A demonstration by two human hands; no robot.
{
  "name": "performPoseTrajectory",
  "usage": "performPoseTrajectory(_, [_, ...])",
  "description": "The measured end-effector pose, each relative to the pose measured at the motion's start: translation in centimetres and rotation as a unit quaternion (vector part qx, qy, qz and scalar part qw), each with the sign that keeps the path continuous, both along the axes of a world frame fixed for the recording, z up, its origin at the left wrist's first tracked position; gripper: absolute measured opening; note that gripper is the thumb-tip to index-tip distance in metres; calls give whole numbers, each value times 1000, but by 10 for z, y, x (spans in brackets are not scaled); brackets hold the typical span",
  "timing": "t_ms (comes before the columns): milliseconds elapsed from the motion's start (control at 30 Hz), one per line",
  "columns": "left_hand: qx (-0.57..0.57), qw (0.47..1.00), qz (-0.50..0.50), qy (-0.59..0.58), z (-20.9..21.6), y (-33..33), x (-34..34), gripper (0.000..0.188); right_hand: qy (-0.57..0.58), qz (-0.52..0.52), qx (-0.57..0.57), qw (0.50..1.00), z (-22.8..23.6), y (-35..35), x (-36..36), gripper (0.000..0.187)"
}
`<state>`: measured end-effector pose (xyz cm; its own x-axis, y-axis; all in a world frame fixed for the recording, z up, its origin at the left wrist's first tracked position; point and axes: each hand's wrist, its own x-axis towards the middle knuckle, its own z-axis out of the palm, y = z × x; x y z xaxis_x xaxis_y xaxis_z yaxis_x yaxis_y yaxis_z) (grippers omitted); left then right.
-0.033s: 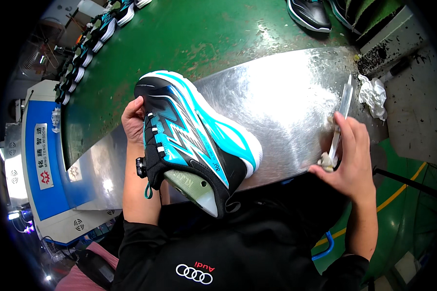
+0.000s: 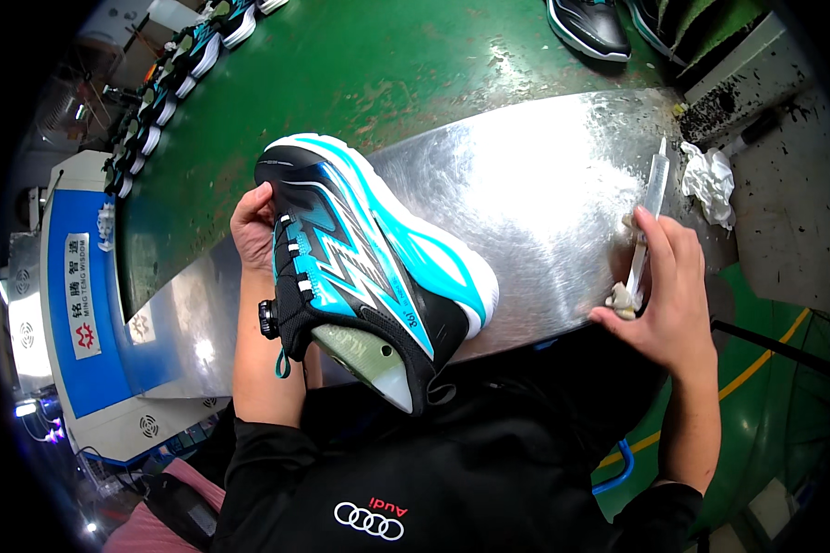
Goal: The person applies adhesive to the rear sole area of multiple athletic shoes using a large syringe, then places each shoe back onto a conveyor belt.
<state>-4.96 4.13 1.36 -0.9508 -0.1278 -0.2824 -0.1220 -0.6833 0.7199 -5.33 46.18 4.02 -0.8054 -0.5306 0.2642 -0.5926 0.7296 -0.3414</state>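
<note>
My left hand [image 2: 254, 228] is closed around the far side of a sneaker [image 2: 360, 263] near its toe, with the fingers mostly hidden behind it. Black with turquoise and silver zigzags, the sneaker lies tilted on its side, its white and turquoise sole facing up and right. A green shoe last [image 2: 364, 355] fills its opening, and a round black dial sits by the tongue. To the right, my right hand [image 2: 669, 295] grips a clear syringe [image 2: 657, 184], narrow tip pointing away from me. A cream-coloured lump [image 2: 624, 300] sits at the syringe's near end, beside my thumb.
Beneath my hands is a shiny metal plate [image 2: 516, 166] on a green table [image 2: 415, 64]. Crumpled white tissue [image 2: 707, 184] lies right of the syringe. Several similar sneakers line the far left; a black shoe [image 2: 588, 28] stands far right. A blue-and-white machine panel [image 2: 92, 369] is at left.
My right hand and the syringe have shifted and turned very slightly. The sneaker and my left hand look the same.
</note>
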Motion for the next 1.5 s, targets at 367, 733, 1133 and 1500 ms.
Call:
performPoseTrajectory(367, [37, 998, 23, 37, -6, -6, 1, 33, 3, -1, 47, 999, 38, -14, 13, 93])
performPoseTrajectory(733, [12, 1000, -8, 26, -16, -30, -2, 32, -248, 131, -374, 884, 5, -106, 15, 53])
performPoseTrajectory(1133, [-21, 999, 21, -14, -1, -1, -6, 15, -623, 93, -568, 529, -15, -128, 7, 58])
performPoseTrajectory(1500, [-18, 999, -22, -22, -10, -12, -6, 36, -650, 102, -588, 471, -23, -128, 1, 59])
